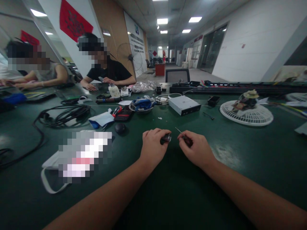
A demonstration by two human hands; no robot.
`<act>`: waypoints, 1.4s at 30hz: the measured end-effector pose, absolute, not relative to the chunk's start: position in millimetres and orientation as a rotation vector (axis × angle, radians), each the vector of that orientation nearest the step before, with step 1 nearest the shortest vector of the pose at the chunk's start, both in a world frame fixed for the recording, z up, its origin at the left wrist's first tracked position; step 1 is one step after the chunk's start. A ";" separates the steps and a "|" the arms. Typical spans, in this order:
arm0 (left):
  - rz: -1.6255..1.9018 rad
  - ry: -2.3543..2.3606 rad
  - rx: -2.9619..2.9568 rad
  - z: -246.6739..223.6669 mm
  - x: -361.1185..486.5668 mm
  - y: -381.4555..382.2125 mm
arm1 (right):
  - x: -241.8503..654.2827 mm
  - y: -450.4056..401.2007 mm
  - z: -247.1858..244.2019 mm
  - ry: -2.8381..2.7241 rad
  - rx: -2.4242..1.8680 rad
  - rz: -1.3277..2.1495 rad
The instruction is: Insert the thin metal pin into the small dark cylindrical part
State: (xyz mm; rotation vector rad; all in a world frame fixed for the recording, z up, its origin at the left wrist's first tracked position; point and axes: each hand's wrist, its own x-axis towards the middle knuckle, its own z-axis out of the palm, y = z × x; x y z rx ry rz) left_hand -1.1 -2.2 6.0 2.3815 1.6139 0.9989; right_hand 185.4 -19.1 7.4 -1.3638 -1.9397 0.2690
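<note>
My left hand (153, 143) is closed around a small black rounded object (165, 138) with a shiny end facing right. Most of that object is covered by the fingers, so its kind does not show. A short distance to the right, my right hand (198, 147) grips a screwdriver (188, 141) by its dark handle. The screwdriver's thin metal shaft points up and left, its tip apart from the black object. Both hands are above the green table (168, 198).
A black mouse (120, 128), a blurred-out lit device (86, 153) and coiled black cable (64, 115) lie left. Ahead are a metal bowl (141, 111), a grey disc drive (184, 104) and a white fan grille (247, 119). Two people sit across at the left.
</note>
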 end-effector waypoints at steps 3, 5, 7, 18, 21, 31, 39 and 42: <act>0.970 1.581 2.459 6.8 -0.1 -4.4 | 186.0 -16.7 5.8 -1.918 -1.401 0.293; 0.968 1.579 2.459 7.1 0.3 -5.0 | 185.1 -16.6 5.9 -1.960 -1.421 0.294; 0.988 1.600 2.421 7.3 0.4 -4.8 | 183.5 -17.6 6.5 -2.007 -1.447 0.273; 0.987 1.591 2.401 2.6 -2.4 -0.9 | 182.0 -17.9 4.3 -2.121 -1.422 0.157; 0.993 1.583 2.432 2.3 -2.4 -1.8 | 181.6 -18.6 4.6 -2.166 -1.471 0.100; 1.001 1.593 2.435 2.3 -1.8 -3.2 | 184.8 -18.7 7.2 -2.102 -1.353 0.263; 1.111 1.671 2.240 1.6 -2.4 0.6 | 182.5 -21.6 9.9 -2.168 -1.480 0.213; 1.110 1.686 2.217 2.5 -2.2 1.1 | 183.1 -23.2 9.8 -2.310 -1.286 0.275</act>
